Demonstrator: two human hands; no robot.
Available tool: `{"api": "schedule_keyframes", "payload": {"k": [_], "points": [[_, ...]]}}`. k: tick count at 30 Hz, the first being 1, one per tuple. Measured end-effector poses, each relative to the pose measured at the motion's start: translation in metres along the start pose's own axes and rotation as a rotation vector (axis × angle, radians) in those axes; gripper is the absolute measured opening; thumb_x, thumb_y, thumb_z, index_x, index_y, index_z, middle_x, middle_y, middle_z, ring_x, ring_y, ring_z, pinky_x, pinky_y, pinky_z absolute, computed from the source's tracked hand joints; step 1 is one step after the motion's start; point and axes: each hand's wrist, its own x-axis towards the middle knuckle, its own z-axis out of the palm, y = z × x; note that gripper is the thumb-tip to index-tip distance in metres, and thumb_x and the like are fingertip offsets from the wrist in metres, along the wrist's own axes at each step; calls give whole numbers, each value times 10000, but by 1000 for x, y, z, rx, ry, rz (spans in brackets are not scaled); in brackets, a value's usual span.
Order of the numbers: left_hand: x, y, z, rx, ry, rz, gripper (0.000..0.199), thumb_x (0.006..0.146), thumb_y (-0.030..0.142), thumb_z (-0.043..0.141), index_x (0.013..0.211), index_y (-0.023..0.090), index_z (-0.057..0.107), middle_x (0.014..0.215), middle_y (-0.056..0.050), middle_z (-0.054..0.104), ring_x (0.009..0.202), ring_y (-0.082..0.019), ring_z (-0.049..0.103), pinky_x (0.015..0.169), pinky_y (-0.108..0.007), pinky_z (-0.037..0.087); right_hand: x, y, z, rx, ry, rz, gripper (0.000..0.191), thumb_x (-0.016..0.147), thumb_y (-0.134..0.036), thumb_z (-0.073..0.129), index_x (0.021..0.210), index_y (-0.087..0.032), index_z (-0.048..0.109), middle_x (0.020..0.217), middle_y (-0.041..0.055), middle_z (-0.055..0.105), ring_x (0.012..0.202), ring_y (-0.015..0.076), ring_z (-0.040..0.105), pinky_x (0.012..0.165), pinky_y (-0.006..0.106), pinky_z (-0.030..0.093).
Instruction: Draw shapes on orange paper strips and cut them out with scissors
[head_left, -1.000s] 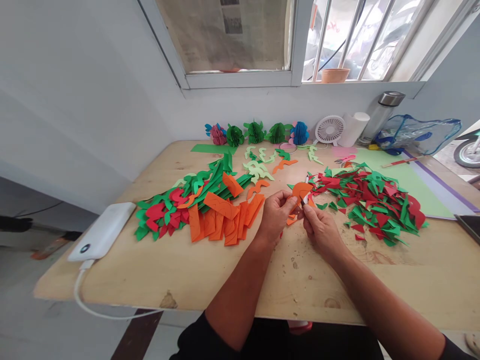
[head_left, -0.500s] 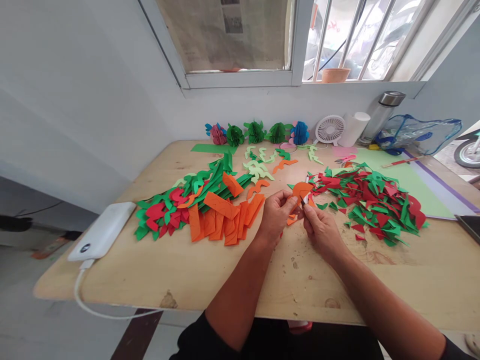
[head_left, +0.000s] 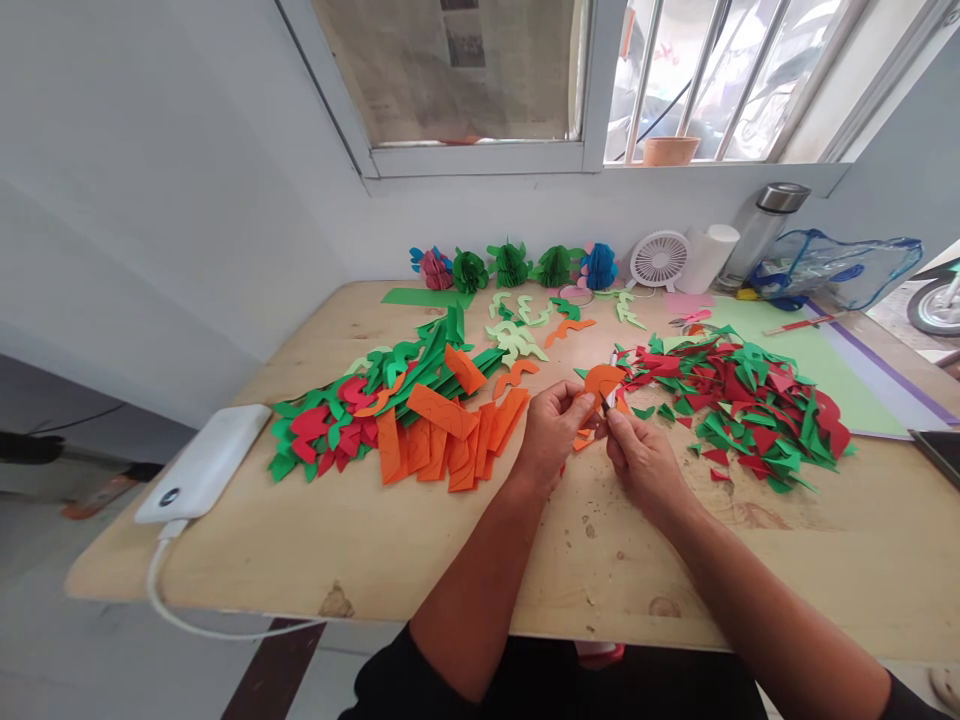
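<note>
Fingers and thumb of my left hand (head_left: pixel 559 425) pinch a curved piece of orange paper (head_left: pixel 602 378). Close beside it, my right hand (head_left: pixel 637 450) is closed on a small cutting tool (head_left: pixel 611 395), whose pale part touches the orange paper; most of the tool is hidden by the fingers. Left of my hands lie folded orange paper strips (head_left: pixel 442 425), with green strips (head_left: pixel 427 375) behind them and red cut pieces (head_left: pixel 311 425) further left. To the right spreads a heap of red and green scraps (head_left: pixel 750 400).
Paper figures (head_left: pixel 510 264) line the wall, beside a small white fan (head_left: pixel 660 260), a bottle (head_left: pixel 765 235) and a clear bag (head_left: pixel 847 265). A white power bank (head_left: pixel 202 465) with a cable sits at the left edge.
</note>
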Motion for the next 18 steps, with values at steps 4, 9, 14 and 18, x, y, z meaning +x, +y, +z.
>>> {"api": "schedule_keyframes", "payload": {"k": [4,9,14,18], "points": [[0,0,0,-7,0,-2,177,678,316,667,664,170,567,569,24,579,534,-102,533,593,-252,450,0,0,0,-1,-1,-7,554,713,-743,565,614,-201,515,391,-91,290,362,64,196,355,231,124],[0,0,0,2,-4,0,170,684,306,662,658,171,562,563,27,576,534,-100,534,596,-250,452,0,0,0,19,-5,10,557,706,-745,581,626,-197,522,397,-93,301,359,58,194,354,227,118],[0,1,0,6,-8,1,179,685,313,659,657,170,555,573,31,574,533,-94,529,598,-245,448,0,0,0,25,-2,13,566,692,-754,583,641,-192,533,387,-98,299,359,58,191,355,222,117],[0,1,0,-2,-8,2,174,684,310,660,661,169,561,569,29,573,537,-99,535,600,-249,451,0,0,0,35,-7,17,557,700,-747,579,642,-195,524,384,-98,298,353,60,188,350,222,114]]}}
